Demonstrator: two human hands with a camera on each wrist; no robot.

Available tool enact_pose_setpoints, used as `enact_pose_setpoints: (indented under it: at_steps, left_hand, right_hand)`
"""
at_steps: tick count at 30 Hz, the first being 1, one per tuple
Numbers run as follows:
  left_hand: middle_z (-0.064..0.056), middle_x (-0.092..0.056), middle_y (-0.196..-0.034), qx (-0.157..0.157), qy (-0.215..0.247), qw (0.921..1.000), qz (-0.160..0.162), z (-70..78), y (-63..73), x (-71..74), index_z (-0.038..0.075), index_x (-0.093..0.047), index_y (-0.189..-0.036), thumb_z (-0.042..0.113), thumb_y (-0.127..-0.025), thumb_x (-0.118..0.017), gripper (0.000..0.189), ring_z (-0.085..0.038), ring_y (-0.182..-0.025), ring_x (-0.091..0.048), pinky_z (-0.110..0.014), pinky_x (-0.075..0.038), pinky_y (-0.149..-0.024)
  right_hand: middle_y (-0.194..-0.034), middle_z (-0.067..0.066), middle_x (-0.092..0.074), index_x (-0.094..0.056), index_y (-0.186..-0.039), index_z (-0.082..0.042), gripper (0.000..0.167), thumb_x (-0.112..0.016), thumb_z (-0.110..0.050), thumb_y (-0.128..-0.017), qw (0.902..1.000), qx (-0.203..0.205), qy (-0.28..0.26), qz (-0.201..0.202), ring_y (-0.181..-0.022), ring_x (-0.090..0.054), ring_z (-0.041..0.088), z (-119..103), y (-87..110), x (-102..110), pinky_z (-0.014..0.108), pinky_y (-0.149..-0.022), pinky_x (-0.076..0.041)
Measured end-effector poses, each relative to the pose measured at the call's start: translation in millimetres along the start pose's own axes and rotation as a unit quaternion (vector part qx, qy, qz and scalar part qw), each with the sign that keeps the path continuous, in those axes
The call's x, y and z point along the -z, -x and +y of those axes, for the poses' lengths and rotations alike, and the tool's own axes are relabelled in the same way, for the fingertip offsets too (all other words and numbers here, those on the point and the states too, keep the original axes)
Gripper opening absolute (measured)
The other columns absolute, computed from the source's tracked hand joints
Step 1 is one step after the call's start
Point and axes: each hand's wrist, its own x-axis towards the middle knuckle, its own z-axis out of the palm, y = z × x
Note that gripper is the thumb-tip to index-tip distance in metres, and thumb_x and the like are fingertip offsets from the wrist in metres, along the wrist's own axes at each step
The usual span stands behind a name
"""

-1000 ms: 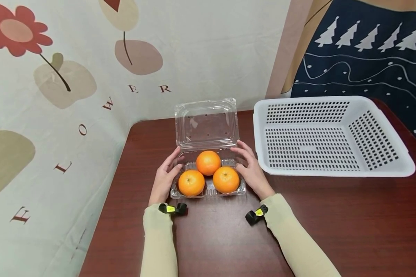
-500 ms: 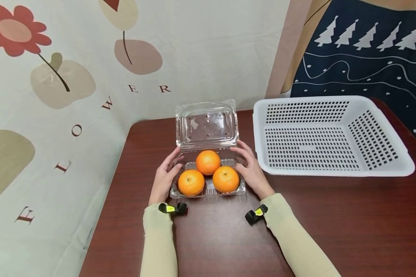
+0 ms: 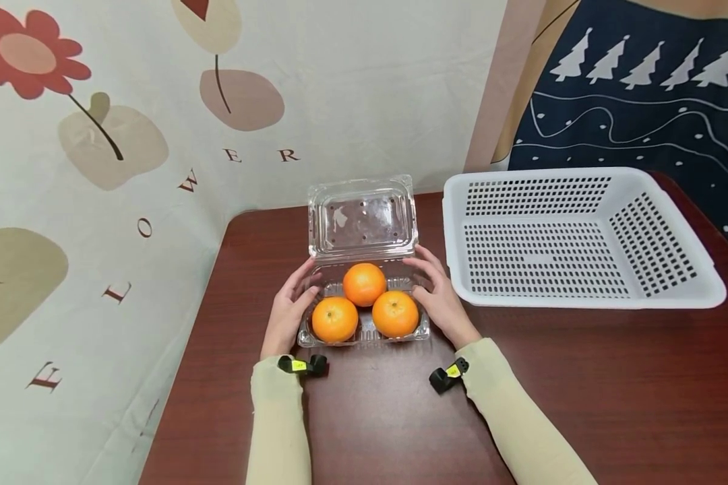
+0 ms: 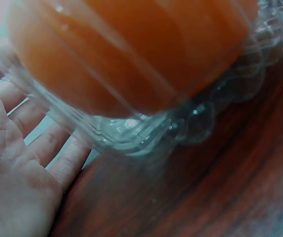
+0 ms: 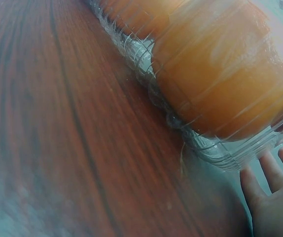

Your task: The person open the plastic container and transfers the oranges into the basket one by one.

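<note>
A clear plastic clamshell box [image 3: 367, 331] stands on the table with three oranges inside: one at the back [image 3: 365, 284], one front left [image 3: 335, 320] and one front right [image 3: 395, 314]. Its hinged lid [image 3: 364, 219] is raised and leans back. My left hand [image 3: 287, 313] holds the box's left side, thumb at the rim, fingers along the outer wall. On the opposite side my right hand [image 3: 444, 300] holds it the same way. Both wrist views show an orange close up through the plastic; fingers [image 5: 274, 173] lie against the outside in the right wrist view.
A white perforated plastic basket [image 3: 540, 296] stands right of the box on the brown wooden table [image 3: 582, 391]. Behind and to the left hangs a pale cloth [image 3: 364, 101] printed with flowers and letters. A dark blue cloth [image 3: 631, 121] with white trees is at the far right.
The raised lid has tipped back very slightly, and the glare on it has changed. Both hands, the oranges and the basket keep their places.
</note>
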Motion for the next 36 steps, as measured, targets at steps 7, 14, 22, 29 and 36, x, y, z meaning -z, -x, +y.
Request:
enact_pose_setpoints:
  at_steps: [7,14,22,29,36]
  left_hand:
    - [-0.009,-0.038,-0.137,-0.002,-0.006,1.0,0.002,1.0,-0.4,-0.4,0.014,-0.034,-0.138,0.005,-0.09,-0.051,0.051,-0.035,-0.118,-0.04,-0.038,-0.042,-0.091]
    - [-0.01,-0.037,-0.138,-0.008,-0.002,1.0,0.001,1.1,-1.1,-1.0,0.011,-0.033,-0.138,0.003,-0.09,-0.05,0.052,-0.034,-0.12,-0.038,-0.04,-0.04,-0.092]
    - [-0.01,-0.036,-0.139,-0.007,0.0,1.0,0.0,0.9,-0.2,-1.1,0.011,-0.034,-0.138,0.003,-0.09,-0.05,0.051,-0.034,-0.121,-0.037,-0.038,-0.04,-0.093]
    - [-0.01,-0.037,-0.138,-0.004,0.005,1.0,0.0,1.0,0.5,-1.4,0.011,-0.034,-0.138,0.004,-0.09,-0.05,0.051,-0.034,-0.121,-0.038,-0.04,-0.04,-0.093]
    - [-0.009,-0.039,-0.136,0.0,-0.002,1.0,0.001,1.0,1.1,-1.2,0.012,-0.034,-0.138,0.005,-0.09,-0.05,0.05,-0.032,-0.121,-0.039,-0.04,-0.04,-0.093]
  right_hand:
    - [-0.146,0.005,-0.018,-0.05,-0.123,-0.004,0.05,-0.045,0.011,-0.076,1.0,0.002,0.003,0.0,-0.125,-0.033,0.022,-0.3,0.1,0.3,0.046,-0.1,-0.03]
    - [-0.145,0.007,-0.018,-0.048,-0.124,0.0,0.048,-0.045,0.011,-0.077,1.0,0.0,0.001,-0.002,-0.123,-0.034,0.026,-1.5,0.1,0.4,0.046,-0.1,-0.029]
    - [-0.146,0.006,-0.018,-0.049,-0.124,-0.003,0.048,-0.045,0.009,-0.078,1.0,-0.005,0.003,-0.003,-0.124,-0.033,0.024,-0.9,0.2,0.5,0.046,-0.1,-0.029]
    - [-0.146,0.005,-0.018,-0.05,-0.124,-0.005,0.048,-0.045,0.009,-0.078,0.9999,-0.01,0.005,-0.003,-0.124,-0.032,0.023,-0.5,1.0,0.5,0.046,-0.1,-0.03]
    - [-0.145,0.006,-0.019,-0.049,-0.124,-0.002,0.048,-0.045,0.01,-0.078,1.0,-0.007,0.0,-0.003,-0.125,-0.032,0.024,0.0,0.4,0.0,0.046,-0.1,-0.029]
